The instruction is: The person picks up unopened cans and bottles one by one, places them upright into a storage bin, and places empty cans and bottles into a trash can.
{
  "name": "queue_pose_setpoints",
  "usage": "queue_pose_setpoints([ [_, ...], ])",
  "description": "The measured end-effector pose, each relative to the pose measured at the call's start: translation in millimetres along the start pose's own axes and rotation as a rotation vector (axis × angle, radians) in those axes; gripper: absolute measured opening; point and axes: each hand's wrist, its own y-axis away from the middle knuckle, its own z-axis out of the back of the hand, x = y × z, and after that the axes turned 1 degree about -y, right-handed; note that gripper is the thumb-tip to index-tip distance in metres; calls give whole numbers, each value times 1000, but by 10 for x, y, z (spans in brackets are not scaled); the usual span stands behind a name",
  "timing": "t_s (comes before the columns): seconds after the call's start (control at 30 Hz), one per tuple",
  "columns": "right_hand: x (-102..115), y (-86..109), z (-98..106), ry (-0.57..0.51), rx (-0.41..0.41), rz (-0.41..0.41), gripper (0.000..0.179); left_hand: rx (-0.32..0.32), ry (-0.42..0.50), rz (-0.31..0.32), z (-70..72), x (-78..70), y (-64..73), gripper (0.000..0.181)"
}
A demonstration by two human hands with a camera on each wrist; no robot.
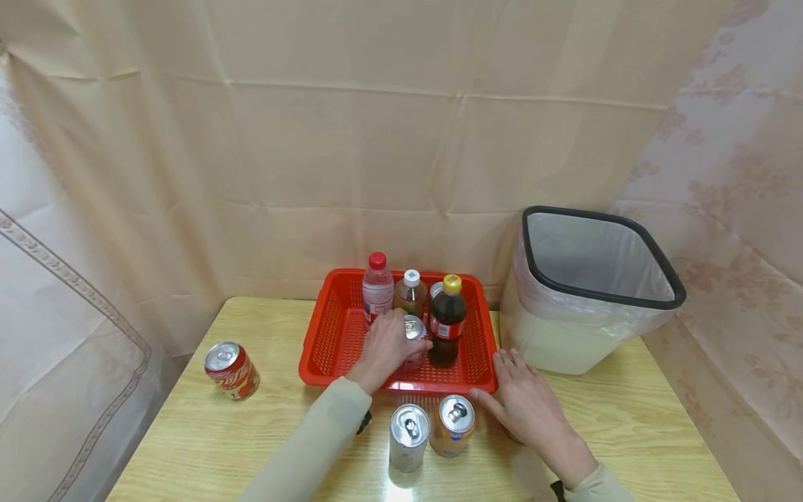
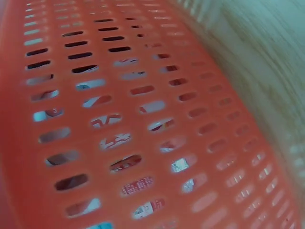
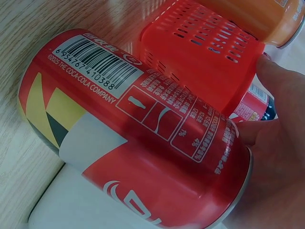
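A red plastic basket (image 1: 314,355) sits on the table with bottles and cans in it. My left hand (image 1: 384,345) reaches over its front rim and grips a pinkish drink can (image 1: 414,328) with a silver top; the palm is hidden. Beside that can stand a cola bottle (image 1: 447,317) with a yellow cap, a bottle with a red cap (image 1: 378,289) and a white-capped bottle (image 1: 410,293). My right hand (image 1: 530,401) rests at the basket's front right corner, fingers extended. A red Coca-Cola can (image 3: 143,133) stands close under that hand, mostly hidden in the head view.
In front of the basket stand a silver-white can (image 1: 409,439) and an orange can (image 1: 453,427). Another red can (image 1: 232,371) is off at the left of the table (image 1: 282,425). A lined trash bin (image 1: 564,335) stands at the right, with a beige curtain (image 1: 376,139) behind.
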Motion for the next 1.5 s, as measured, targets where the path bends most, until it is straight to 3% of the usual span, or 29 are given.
queue_pose_setpoints([
  [0.3,9,0,-9,2,-15,7,84,67,21,20,157,44,169,81],
  [0.47,-4,9,-15,1,-23,9,84,67,59,46,391,150,302,91],
  [0.63,-5,11,0,-3,-19,13,84,55,122,33,685,272,447,81],
  [0.9,-5,13,2,1,-16,18,83,-99,69,-96,1064,519,684,78],
  [1.13,-2,17,4,3,1,9,85,-277,57,-198,1285,799,840,78],
  [1.33,1,16,17,1,9,5,85,-447,108,-216,1391,1073,971,81],
  [1.5,1,12,14,2,9,6,85,-535,128,-205,1443,1326,1074,97],
])
